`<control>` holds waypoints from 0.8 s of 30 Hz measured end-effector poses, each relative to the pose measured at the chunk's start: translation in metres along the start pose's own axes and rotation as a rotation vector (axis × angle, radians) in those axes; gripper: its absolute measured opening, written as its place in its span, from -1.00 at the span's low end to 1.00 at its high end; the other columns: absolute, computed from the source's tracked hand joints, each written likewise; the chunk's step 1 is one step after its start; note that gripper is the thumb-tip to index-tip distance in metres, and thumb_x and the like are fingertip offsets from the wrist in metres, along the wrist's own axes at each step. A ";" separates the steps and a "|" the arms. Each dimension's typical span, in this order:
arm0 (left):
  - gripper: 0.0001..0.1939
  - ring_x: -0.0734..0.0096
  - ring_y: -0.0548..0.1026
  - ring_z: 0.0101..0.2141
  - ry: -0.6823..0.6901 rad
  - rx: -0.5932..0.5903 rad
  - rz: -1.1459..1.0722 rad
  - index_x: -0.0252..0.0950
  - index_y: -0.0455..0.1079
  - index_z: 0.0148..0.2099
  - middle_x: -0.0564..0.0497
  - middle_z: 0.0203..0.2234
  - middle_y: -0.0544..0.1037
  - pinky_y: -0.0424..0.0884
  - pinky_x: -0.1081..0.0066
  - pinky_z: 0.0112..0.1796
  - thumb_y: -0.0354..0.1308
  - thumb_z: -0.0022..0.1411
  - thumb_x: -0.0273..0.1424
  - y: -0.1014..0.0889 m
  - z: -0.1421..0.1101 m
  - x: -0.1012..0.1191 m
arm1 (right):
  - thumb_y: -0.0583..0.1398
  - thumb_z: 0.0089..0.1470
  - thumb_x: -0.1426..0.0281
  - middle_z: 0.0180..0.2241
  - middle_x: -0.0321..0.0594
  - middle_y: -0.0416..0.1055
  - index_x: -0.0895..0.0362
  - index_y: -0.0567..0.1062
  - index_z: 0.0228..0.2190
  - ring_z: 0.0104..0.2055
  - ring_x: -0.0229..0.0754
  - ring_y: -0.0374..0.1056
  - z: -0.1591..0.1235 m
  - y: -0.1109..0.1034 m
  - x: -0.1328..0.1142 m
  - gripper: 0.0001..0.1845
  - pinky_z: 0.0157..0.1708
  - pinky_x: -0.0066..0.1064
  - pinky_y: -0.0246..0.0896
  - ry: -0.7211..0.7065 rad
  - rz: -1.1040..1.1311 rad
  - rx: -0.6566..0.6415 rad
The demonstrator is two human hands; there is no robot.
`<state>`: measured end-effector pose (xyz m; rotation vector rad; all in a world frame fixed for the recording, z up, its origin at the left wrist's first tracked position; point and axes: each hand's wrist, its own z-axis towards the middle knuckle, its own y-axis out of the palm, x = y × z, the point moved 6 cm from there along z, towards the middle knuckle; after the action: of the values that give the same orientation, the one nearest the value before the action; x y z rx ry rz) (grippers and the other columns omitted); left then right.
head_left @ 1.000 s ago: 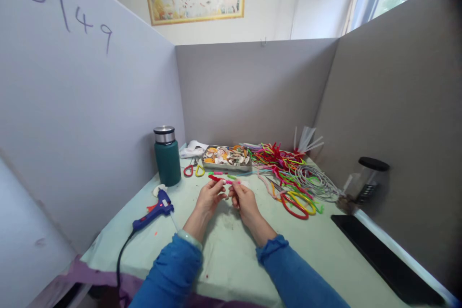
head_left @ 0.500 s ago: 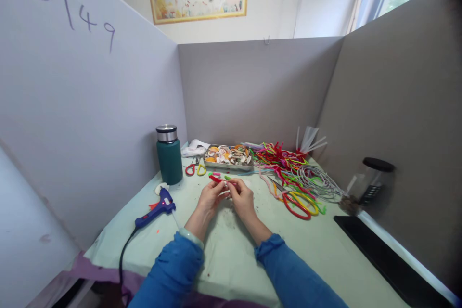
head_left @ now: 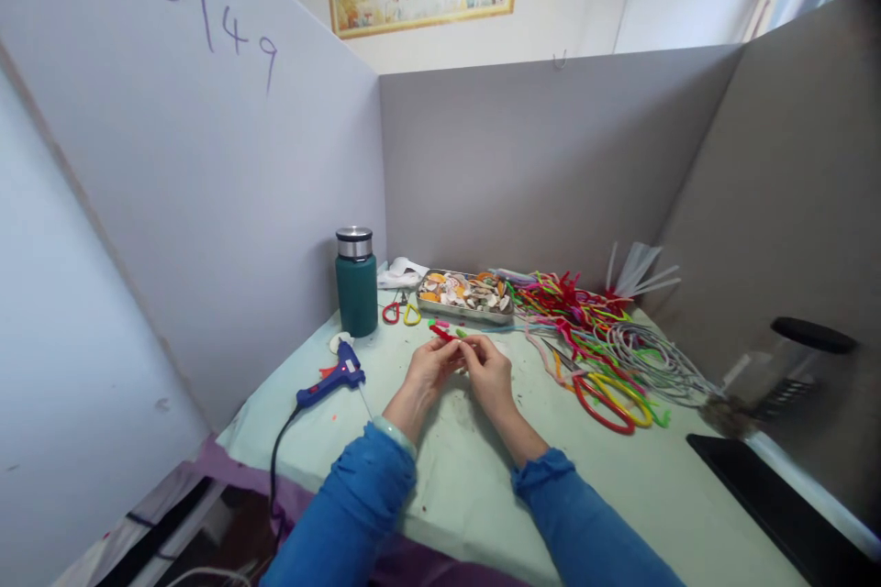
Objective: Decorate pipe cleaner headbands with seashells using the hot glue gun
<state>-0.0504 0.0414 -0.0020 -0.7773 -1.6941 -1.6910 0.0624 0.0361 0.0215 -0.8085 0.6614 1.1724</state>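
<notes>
Both the left hand (head_left: 429,372) and the right hand (head_left: 490,372) pinch a small, fuzzy red strip (head_left: 440,331) above the pale green tablecloth (head_left: 474,481). Beyond them, a shallow metal tray (head_left: 465,313) holds mixed seashells (head_left: 462,291).

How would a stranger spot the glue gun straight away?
On the pale green table, find the dark green bottle at left. Nearer the viewer lies the glue gun. Unlike the bottle, it is blue, pistol-shaped and trails a black cord.
</notes>
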 end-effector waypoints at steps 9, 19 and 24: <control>-0.78 0.46 0.51 -0.45 -0.014 -0.006 -0.018 -0.39 0.46 -0.38 -0.02 -0.49 0.56 0.42 0.46 -0.33 0.41 -0.13 -0.48 0.000 0.001 0.001 | 0.07 0.15 0.30 -0.38 -0.21 0.51 0.14 0.47 -0.19 -0.43 -0.21 0.39 -0.011 -0.003 -0.002 -0.74 -0.41 -0.45 0.24 -0.046 -0.040 -0.010; -0.72 0.47 0.49 -0.43 0.022 0.039 0.034 -0.38 0.46 -0.35 0.00 -0.45 0.53 0.42 0.46 -0.36 0.42 -0.15 -0.42 -0.006 0.000 0.008 | 0.05 0.13 0.25 -0.55 -0.30 0.40 0.16 0.47 -0.26 -0.53 -0.24 0.30 -0.015 -0.012 -0.006 -0.70 -0.52 -0.47 0.16 0.036 0.026 0.055; -0.71 0.48 0.48 -0.44 0.080 0.020 0.090 -0.39 0.47 -0.36 0.00 -0.48 0.52 0.43 0.45 -0.34 0.43 -0.16 -0.39 0.005 -0.004 0.032 | 0.12 0.01 0.15 -0.67 -0.40 0.26 0.15 0.41 -0.40 -0.68 -0.30 0.13 -0.028 -0.014 0.014 -0.69 -0.68 -0.49 0.02 0.317 0.227 0.136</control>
<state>-0.0663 0.0369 0.0257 -0.7556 -1.5954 -1.6200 0.0785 0.0182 -0.0026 -0.8266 1.1068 1.1984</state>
